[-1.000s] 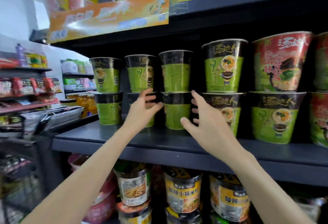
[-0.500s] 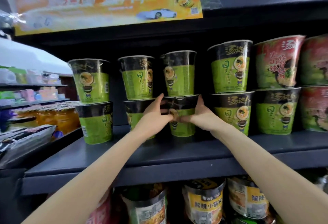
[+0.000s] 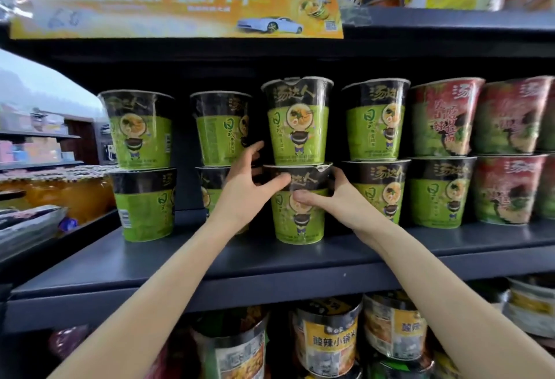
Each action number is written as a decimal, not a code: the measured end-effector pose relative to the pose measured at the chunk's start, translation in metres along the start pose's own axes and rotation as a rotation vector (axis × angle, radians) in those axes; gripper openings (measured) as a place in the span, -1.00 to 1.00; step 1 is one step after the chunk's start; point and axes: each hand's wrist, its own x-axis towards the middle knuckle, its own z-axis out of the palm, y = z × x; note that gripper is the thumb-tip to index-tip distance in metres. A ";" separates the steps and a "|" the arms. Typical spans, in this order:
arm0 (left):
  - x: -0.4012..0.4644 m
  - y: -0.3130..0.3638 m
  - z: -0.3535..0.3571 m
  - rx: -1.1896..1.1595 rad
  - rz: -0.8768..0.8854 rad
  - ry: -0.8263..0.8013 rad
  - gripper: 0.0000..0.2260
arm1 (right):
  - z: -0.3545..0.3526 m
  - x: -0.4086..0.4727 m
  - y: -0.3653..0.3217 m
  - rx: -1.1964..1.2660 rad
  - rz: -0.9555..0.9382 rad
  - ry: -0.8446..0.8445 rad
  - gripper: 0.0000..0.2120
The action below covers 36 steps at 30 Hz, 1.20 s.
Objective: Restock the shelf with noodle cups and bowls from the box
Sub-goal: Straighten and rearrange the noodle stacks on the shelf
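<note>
Green-and-black noodle cups stand two high along the dark shelf [image 3: 210, 261]. My left hand [image 3: 246, 189] and my right hand [image 3: 333, 198] grip the lower cup [image 3: 300, 225] of the middle stack from either side, thumbs across its front. A second green cup [image 3: 297, 120] rests on its lid. This stack sits nearer the shelf's front edge than its neighbours. More green stacks stand to the left [image 3: 141, 165] and right [image 3: 375, 150]. The box is out of view.
Red noodle cups [image 3: 507, 150] fill the right end of the shelf. An orange banner [image 3: 168, 3] hangs from the shelf above, under yellow bowls. Yellow-labelled bowls [image 3: 327, 336] crowd the shelf below. Another aisle with jars [image 3: 60, 192] lies to the left.
Both hands went from reaching toward the middle stack to clasping its lower cup. The stack has come forward toward the shelf's front edge, and the view has moved closer.
</note>
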 end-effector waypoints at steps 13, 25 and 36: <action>0.000 0.000 0.030 0.082 -0.080 0.026 -0.41 | 0.022 -0.027 0.004 -0.534 -0.109 0.248 0.16; 0.045 0.034 0.024 -0.216 -0.144 0.011 -0.35 | 0.021 -0.020 0.007 -0.529 -0.124 0.239 0.19; 0.041 0.032 0.025 -0.139 -0.090 -0.014 -0.44 | 0.021 -0.024 0.008 -0.548 -0.128 0.274 0.14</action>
